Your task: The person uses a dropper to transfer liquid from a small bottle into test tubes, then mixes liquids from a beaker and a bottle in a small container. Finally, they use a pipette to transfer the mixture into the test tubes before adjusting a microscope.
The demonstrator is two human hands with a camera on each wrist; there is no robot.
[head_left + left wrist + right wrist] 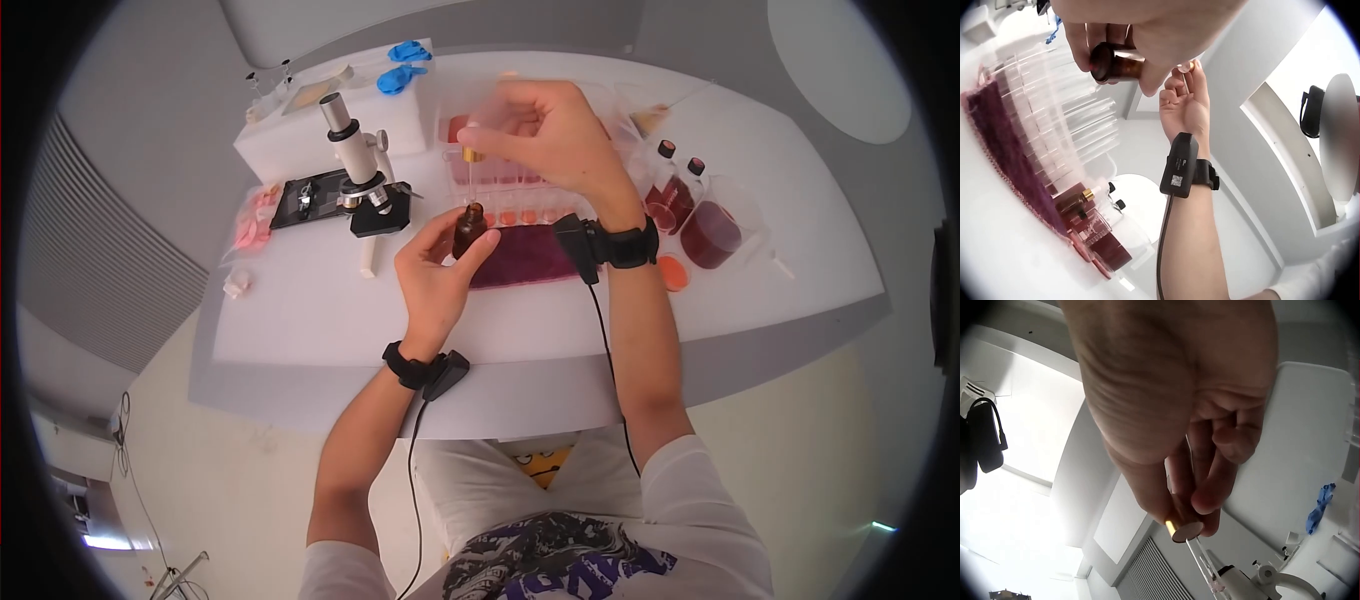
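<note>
Head view: white surface [300, 320], with a small brown bottle [468, 237] held over it, mouth upward, near the left end of a purple cloth [535, 258]. Left grip [432, 268] narrow, thumb and fingers curled round the bottle. Right grip [555, 135] above, narrow too, pinching a dropper [472, 155] by its gold-collared top, glass tube pointing down at the bottle's mouth; tip inside or just above, impossible to tell. In the right wrist view, thumb and fingertips at the gold collar, other fingers loosely bent. Behind the cloth, a row of small clear containers [527, 216] showing red-orange. To the left, a microscope [355, 160] on a black base; behind it, a white box [385, 118] topped with blue gloves [400, 80]. To the right, black-capped bottles [685, 200] and an orange dish [673, 272].
</note>
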